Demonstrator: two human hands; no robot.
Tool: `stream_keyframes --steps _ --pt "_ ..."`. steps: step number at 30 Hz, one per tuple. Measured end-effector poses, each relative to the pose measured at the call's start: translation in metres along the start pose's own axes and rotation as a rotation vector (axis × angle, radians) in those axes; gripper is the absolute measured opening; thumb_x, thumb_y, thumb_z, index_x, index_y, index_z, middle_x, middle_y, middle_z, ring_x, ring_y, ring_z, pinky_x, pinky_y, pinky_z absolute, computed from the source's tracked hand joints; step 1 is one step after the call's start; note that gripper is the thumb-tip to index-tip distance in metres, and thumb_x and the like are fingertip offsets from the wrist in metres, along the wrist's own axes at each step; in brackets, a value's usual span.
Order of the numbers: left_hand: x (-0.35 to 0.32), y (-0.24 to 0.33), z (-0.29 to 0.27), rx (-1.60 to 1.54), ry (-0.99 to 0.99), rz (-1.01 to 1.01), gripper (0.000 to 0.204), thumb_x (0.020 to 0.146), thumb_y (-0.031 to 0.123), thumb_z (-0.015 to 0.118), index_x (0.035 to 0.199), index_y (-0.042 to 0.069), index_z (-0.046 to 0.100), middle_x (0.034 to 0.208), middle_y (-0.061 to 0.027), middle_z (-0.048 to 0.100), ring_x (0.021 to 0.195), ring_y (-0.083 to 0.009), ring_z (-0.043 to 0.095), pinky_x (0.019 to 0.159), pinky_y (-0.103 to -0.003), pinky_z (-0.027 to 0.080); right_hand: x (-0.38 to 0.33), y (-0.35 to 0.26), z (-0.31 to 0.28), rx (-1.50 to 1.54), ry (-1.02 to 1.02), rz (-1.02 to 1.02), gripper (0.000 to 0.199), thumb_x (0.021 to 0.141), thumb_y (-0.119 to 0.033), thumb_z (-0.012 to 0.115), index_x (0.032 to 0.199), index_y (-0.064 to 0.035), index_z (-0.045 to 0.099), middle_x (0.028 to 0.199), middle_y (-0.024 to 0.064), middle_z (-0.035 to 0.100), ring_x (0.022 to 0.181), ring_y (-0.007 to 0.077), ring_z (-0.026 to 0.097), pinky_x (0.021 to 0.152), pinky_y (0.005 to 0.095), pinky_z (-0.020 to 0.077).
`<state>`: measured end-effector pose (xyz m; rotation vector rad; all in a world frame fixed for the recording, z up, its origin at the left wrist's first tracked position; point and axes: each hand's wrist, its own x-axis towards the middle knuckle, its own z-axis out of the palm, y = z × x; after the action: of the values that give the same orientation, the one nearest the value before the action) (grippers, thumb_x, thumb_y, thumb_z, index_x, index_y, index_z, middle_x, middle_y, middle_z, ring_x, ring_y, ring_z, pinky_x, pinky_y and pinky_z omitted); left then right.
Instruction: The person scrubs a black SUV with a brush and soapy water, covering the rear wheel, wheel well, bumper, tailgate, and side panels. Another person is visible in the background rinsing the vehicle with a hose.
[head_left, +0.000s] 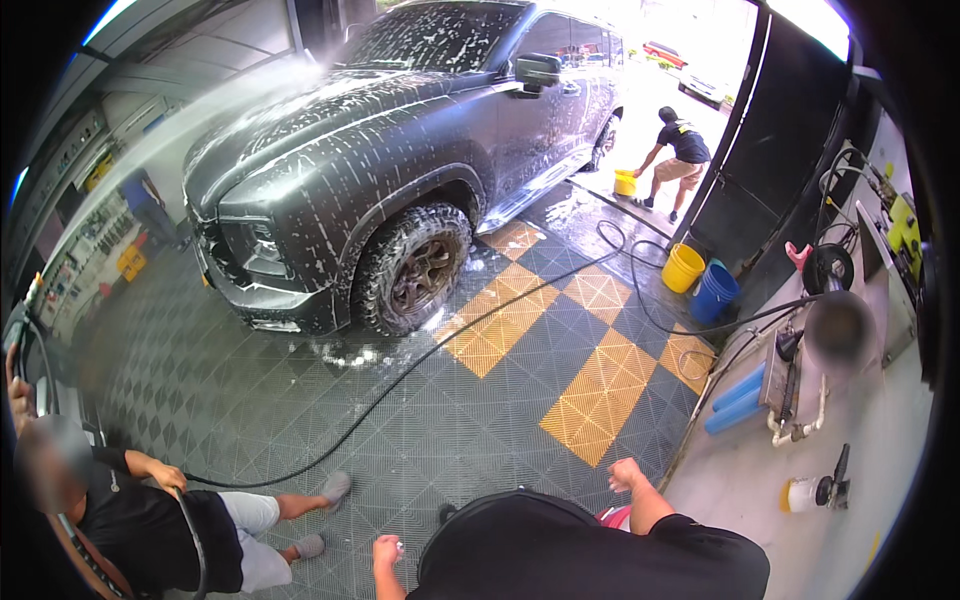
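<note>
My left hand [388,550] is low in the view, beside my black shirt. Its fingers are curled around a small pale bit that I cannot make out. My right hand [625,475] is out to the right, closed in a fist above the floor, and no object shows in it. Just below that forearm, a red and white thing [616,517] peeks out, mostly hidden by my body. Ahead stands a dark grey SUV [330,180], streaked with white foam, its front wheel [415,270] wet and soapy.
At left a person [160,520] grips a hose wand spraying the hood. The black hose [400,375] crosses the tiled floor. Another person [685,150] bends over a small yellow bucket [625,183]. Yellow [683,268] and blue [714,293] buckets, blue filters [735,400] and a spray bottle [805,494] line the right wall.
</note>
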<state>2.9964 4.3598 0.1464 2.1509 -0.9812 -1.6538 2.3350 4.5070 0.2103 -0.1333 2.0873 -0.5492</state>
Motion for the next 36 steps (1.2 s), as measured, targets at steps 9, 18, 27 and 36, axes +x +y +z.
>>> stream_keyframes --steps 9,18,27,36 --pt "-0.047 -0.034 -0.009 0.129 0.031 -0.061 0.029 0.094 0.011 0.057 0.113 0.004 0.077 0.09 -0.0156 0.076 0.063 -0.0233 0.071 0.052 -0.039 0.056 0.01 -0.006 0.003 0.075 -0.044 0.003 0.019 0.097 -0.017 0.063 0.114 -0.0074 0.067 0.082 0.0142 0.072 0.06 0.027 0.071 0.053 0.0435 0.0614" --pt "-0.066 -0.018 0.03 0.169 0.056 -0.087 0.027 0.091 0.025 0.068 0.109 0.008 0.079 0.088 -0.0119 0.078 0.068 -0.0224 0.072 0.06 -0.038 0.057 0.042 -0.024 -0.017 0.077 -0.126 -0.124 0.019 0.093 -0.01 0.058 0.104 -0.0003 0.069 0.074 0.0122 0.069 0.052 0.0237 0.067 0.043 0.0411 0.0573" --pt "-0.1 -0.04 0.069 0.329 0.265 -0.118 0.039 0.086 0.027 0.063 0.114 0.005 0.077 0.119 -0.0228 0.073 0.116 -0.0387 0.069 0.099 -0.046 0.054 0.049 -0.059 -0.017 -0.068 -0.177 -0.188 0.015 0.092 -0.011 0.058 0.093 0.0007 0.067 0.07 0.0118 0.066 0.05 0.0247 0.065 0.043 0.0403 0.0567" --pt "-0.097 -0.074 0.04 0.313 0.172 -0.369 0.04 0.08 0.022 0.062 0.111 0.002 0.077 0.121 -0.023 0.072 0.119 -0.0395 0.068 0.098 -0.045 0.054 0.053 -0.059 -0.015 -0.098 -0.154 -0.121 0.016 0.097 -0.014 0.058 0.098 -0.0001 0.064 0.072 0.0121 0.066 0.048 0.0257 0.063 0.042 0.0415 0.0542"
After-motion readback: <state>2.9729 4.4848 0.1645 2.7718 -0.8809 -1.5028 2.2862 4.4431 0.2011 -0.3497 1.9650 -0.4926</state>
